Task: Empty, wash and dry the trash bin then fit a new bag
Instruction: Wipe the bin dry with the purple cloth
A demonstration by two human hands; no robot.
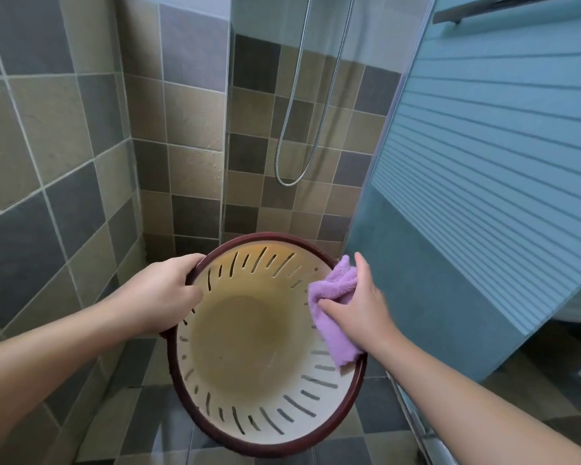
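Cream plastic: round slotted trash bin with a dark red rim, held tilted above the tiled floor, mouth toward the camera.
Left hand: fingers curled over the bin's left rim, gripping it.
Right hand: presses a purple fleece cloth against the bin's right inner wall.
Behind: metal shower hose hanging on the tiled wall.
Right: frosted blue glass door.

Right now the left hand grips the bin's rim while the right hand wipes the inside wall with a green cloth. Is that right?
Not quite: the cloth is purple, not green. The head view shows the left hand gripping the dark red rim of the bin while the right hand presses the purple cloth against the inside wall.
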